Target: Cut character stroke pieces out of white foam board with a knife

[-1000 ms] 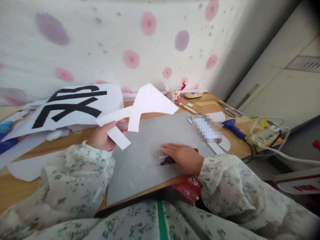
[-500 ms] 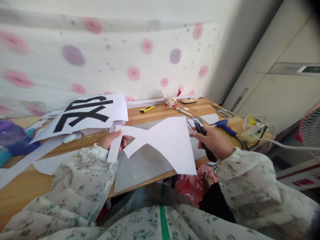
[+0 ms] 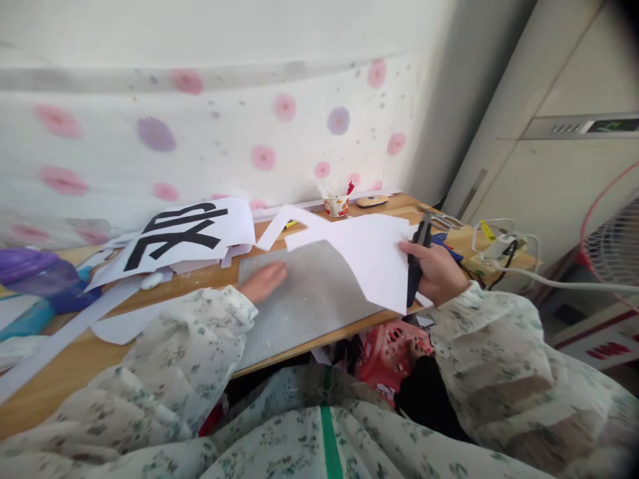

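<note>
My left hand (image 3: pixel 265 281) is blurred, its fingers stretched out and holding nothing, over the left part of a grey board (image 3: pixel 309 299). My right hand (image 3: pixel 442 273) pinches the right edge of a white cut-out paper sheet (image 3: pixel 372 249) with its thumb. That same hand also grips a long black tool (image 3: pixel 414 269), whose exact kind I cannot make out. The paper is raised above the board, with narrow angled strips at its left end.
White sheets with bold black characters (image 3: pixel 184 233) lie at the left, near a purple-lidded bottle (image 3: pixel 37 276). Behind are a small paper cup (image 3: pixel 336 206) and scissors (image 3: pixel 442 218). A power strip with cables (image 3: pixel 492 253) and a pink fan (image 3: pixel 612 239) are at the right.
My left hand has let go of the paper's left strip and moved right over the board. The paper has shifted up and right, now held by my right hand along with the black tool.
</note>
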`<state>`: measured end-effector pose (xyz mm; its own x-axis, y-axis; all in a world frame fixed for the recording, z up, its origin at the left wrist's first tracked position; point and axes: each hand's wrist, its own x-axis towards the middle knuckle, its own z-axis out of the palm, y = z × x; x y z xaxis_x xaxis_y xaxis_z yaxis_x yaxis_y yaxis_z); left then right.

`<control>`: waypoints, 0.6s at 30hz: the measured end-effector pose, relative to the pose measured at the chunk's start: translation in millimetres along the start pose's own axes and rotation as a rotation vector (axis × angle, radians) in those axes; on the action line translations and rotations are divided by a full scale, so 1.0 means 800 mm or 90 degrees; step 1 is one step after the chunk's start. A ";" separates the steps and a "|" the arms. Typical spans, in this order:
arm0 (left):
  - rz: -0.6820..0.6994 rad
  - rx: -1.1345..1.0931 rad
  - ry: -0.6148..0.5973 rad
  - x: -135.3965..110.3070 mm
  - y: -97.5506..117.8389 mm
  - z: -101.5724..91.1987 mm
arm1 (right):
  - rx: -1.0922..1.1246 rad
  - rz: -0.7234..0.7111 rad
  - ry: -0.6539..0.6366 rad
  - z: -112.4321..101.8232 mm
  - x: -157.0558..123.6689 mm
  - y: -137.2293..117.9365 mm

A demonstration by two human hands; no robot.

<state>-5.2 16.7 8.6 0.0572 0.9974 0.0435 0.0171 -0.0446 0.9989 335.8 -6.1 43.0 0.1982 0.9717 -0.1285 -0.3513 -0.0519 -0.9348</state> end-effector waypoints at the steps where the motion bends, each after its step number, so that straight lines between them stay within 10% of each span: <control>1: 0.017 0.064 -0.041 -0.016 -0.010 0.013 | 0.010 -0.006 0.015 -0.004 0.003 0.000; 9: 0.359 0.379 -0.521 -0.175 -0.059 0.114 | -0.027 0.033 0.057 0.011 -0.007 0.040; 13: 0.455 0.483 -0.411 -0.179 -0.033 0.104 | -0.064 0.074 0.037 0.031 -0.030 0.071; 18: 0.371 0.696 -0.221 -0.141 0.011 0.060 | -0.102 0.142 0.006 0.046 -0.055 0.097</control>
<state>36.2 -99.2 11.3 0.5858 0.7553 0.2938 0.6974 -0.6545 0.2920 266.1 -44.3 -11.8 0.1407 0.9299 -0.3398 -0.2389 -0.3012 -0.9231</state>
